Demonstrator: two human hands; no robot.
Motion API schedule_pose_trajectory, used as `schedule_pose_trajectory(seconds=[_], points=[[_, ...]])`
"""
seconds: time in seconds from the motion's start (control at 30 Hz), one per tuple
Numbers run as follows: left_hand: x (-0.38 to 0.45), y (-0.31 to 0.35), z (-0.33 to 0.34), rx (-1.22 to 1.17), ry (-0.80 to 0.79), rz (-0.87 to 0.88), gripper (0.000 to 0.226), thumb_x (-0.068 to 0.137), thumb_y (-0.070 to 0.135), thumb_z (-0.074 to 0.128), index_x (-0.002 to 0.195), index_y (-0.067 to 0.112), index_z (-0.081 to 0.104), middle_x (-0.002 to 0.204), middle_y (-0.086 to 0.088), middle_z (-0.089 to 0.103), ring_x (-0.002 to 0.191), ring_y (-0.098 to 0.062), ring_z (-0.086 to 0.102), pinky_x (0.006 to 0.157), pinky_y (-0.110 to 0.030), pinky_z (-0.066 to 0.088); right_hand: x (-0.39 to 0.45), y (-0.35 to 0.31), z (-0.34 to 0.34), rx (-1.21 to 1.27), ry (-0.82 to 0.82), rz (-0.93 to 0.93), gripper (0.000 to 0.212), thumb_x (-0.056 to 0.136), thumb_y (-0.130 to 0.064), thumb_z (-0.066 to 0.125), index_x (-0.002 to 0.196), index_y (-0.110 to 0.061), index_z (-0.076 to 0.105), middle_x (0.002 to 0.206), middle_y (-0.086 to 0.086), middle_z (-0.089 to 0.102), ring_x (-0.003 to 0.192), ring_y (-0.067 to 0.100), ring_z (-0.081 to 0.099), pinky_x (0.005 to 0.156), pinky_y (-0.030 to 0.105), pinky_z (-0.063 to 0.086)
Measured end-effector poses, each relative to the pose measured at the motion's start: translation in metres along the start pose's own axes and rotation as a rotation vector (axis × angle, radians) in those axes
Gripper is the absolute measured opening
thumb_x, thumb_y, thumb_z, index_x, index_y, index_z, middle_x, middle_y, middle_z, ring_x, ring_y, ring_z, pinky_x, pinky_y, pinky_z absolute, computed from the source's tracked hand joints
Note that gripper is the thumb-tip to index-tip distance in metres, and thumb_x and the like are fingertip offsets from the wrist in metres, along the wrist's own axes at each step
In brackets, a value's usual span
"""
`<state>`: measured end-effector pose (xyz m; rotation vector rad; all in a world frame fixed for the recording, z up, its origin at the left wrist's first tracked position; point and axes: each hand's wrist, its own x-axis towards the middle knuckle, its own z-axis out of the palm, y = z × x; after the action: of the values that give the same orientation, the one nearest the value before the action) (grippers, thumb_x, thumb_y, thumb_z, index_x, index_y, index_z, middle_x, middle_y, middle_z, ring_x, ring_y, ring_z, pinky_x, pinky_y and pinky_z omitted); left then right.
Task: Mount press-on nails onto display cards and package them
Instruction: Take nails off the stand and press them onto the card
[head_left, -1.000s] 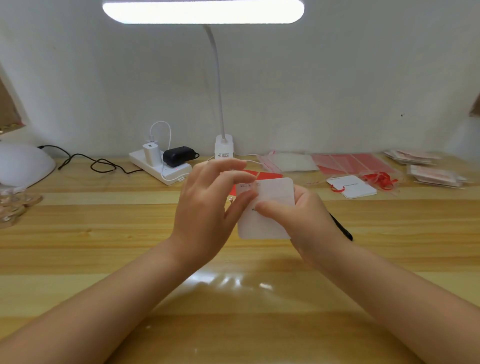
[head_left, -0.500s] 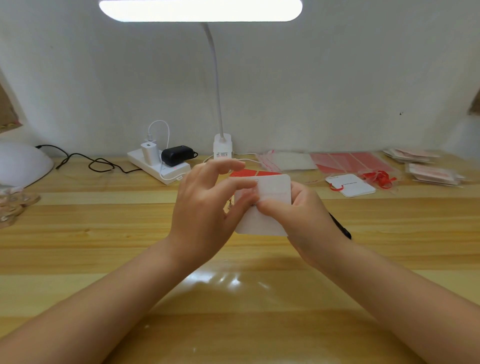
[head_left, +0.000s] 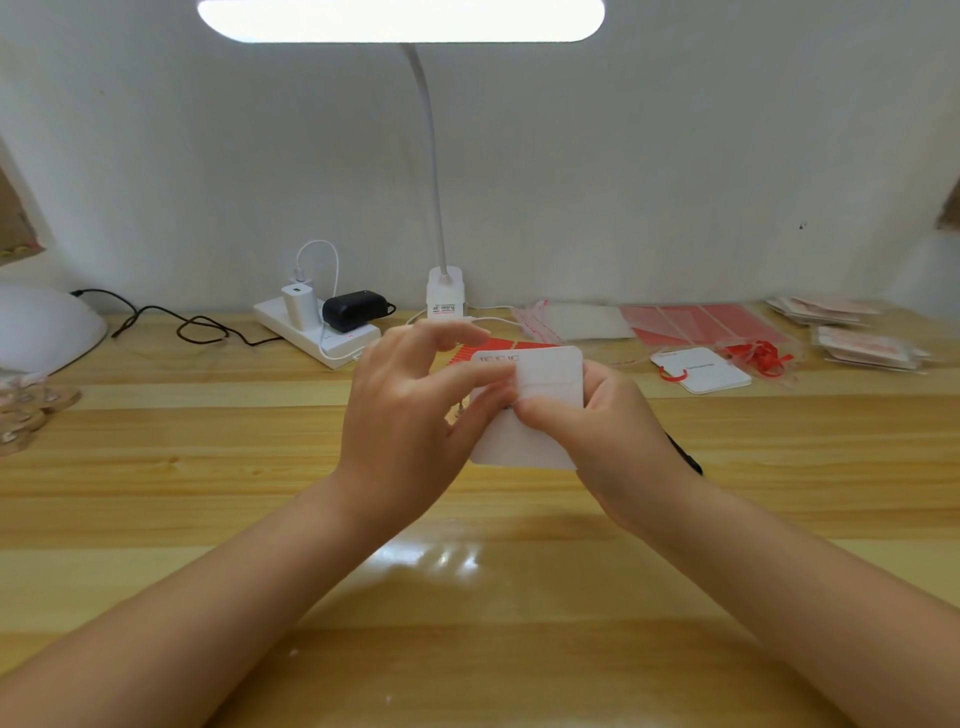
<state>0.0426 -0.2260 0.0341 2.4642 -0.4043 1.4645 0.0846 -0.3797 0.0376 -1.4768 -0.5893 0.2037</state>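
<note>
- Right hand at frame centre, grasping a white rounded-corner display card, thumb laid across its face, fingers curled behind.
- Left hand just left of it, index finger and thumb pinching at the card's middle beside the right thumb tip; other fingers raised and bent.
- Card held tilted above the pale wooden table, faint print along its top edge.
- Behind the card, red sheets and a second white card with a red loop, right of centre.
- Upper centre, white gooseneck lamp; left of it, white power strip with plugs.
</note>
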Motion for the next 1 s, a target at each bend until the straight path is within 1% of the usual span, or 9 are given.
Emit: schedule_pose_trajectory(seconds=[0.13, 0.2, 0.3, 0.47, 0.63, 0.73, 0.8, 0.9, 1.0], points=[[0.001, 0.000, 0.001, -0.119, -0.004, -0.069, 0.019, 0.083, 0.028, 0.067, 0.095, 0.016, 0.075, 0.107, -0.008, 0.063, 0.092, -0.030, 0.059, 0.078, -0.050, 0.047, 0.003, 0.003, -0.002, 0.043, -0.010, 0.006, 0.027, 0.068, -0.015, 0.060, 0.091, -0.024, 0.071, 0.096, 0.008, 0.073, 0.092, 0.027, 0.069, 0.081, 0.042, 0.056], [0.002, 0.002, 0.001, -0.234, -0.014, -0.156, 0.027, 0.082, 0.026, 0.071, 0.107, 0.015, 0.070, 0.113, -0.008, 0.059, 0.097, -0.023, 0.058, 0.086, -0.040, 0.049, 0.004, 0.005, -0.003, 0.084, -0.021, 0.003, 0.027, 0.069, -0.015, 0.061, 0.093, -0.022, 0.071, 0.096, 0.008, 0.074, 0.092, 0.026, 0.070, 0.081, 0.041, 0.056], [0.003, 0.006, 0.000, -0.481, -0.012, -0.423, 0.032, 0.085, 0.025, 0.065, 0.116, 0.026, 0.059, 0.113, 0.002, 0.060, 0.094, -0.006, 0.059, 0.081, -0.015, 0.046, 0.007, 0.006, -0.007, 0.111, -0.046, 0.011, 0.030, 0.068, -0.017, 0.064, 0.097, -0.022, 0.070, 0.098, 0.003, 0.074, 0.092, 0.021, 0.070, 0.078, 0.034, 0.057], [-0.002, 0.011, 0.007, -0.933, -0.187, -0.832, 0.022, 0.081, 0.032, 0.064, 0.097, 0.019, 0.069, 0.092, 0.004, 0.073, 0.081, -0.006, 0.067, 0.066, -0.017, 0.052, 0.007, 0.009, -0.011, 0.095, -0.080, 0.027, 0.035, 0.073, -0.012, 0.064, 0.108, -0.018, 0.064, 0.103, 0.008, 0.072, 0.094, 0.022, 0.069, 0.081, 0.038, 0.057], [-0.007, 0.007, 0.015, -1.063, -0.220, -0.951, 0.033, 0.068, 0.034, 0.071, 0.093, 0.013, 0.073, 0.090, -0.007, 0.074, 0.078, -0.016, 0.070, 0.063, -0.024, 0.054, 0.008, 0.012, -0.011, 0.045, -0.073, 0.056, 0.032, 0.086, -0.002, 0.063, 0.116, -0.013, 0.057, 0.110, 0.014, 0.068, 0.101, 0.029, 0.066, 0.089, 0.047, 0.054], [-0.008, 0.003, 0.017, -1.160, -0.264, -1.054, 0.029, 0.063, 0.031, 0.073, 0.087, 0.014, 0.075, 0.088, -0.008, 0.074, 0.076, -0.018, 0.070, 0.060, -0.025, 0.054, 0.008, 0.016, -0.011, 0.025, -0.079, 0.069, 0.032, 0.088, 0.001, 0.060, 0.116, -0.013, 0.057, 0.108, 0.010, 0.068, 0.098, 0.023, 0.067, 0.084, 0.037, 0.057], [-0.009, 0.002, 0.017, -1.122, -0.323, -1.077, 0.028, 0.065, 0.033, 0.073, 0.087, 0.016, 0.076, 0.089, -0.007, 0.074, 0.080, -0.020, 0.070, 0.065, -0.031, 0.055, 0.007, 0.019, -0.011, 0.004, -0.087, 0.081, 0.030, 0.088, 0.001, 0.060, 0.113, -0.014, 0.057, 0.105, 0.007, 0.069, 0.092, 0.016, 0.068, 0.077, 0.028, 0.057], [-0.011, -0.002, 0.018, -0.975, -0.364, -1.082, 0.019, 0.075, 0.028, 0.073, 0.090, 0.017, 0.076, 0.091, -0.007, 0.074, 0.089, -0.029, 0.069, 0.079, -0.042, 0.052, 0.007, 0.025, -0.012, -0.020, -0.100, 0.111, 0.029, 0.088, -0.001, 0.061, 0.114, -0.015, 0.056, 0.108, 0.009, 0.068, 0.095, 0.017, 0.068, 0.080, 0.031, 0.057], [-0.013, -0.003, 0.019, -0.956, -0.347, -1.094, 0.008, 0.084, 0.019, 0.068, 0.091, 0.018, 0.074, 0.087, -0.001, 0.075, 0.081, -0.018, 0.072, 0.063, -0.026, 0.057, 0.008, 0.029, -0.011, -0.056, -0.115, 0.127, 0.034, 0.088, -0.008, 0.065, 0.120, -0.015, 0.056, 0.113, 0.008, 0.068, 0.101, 0.020, 0.067, 0.087, 0.037, 0.056]])
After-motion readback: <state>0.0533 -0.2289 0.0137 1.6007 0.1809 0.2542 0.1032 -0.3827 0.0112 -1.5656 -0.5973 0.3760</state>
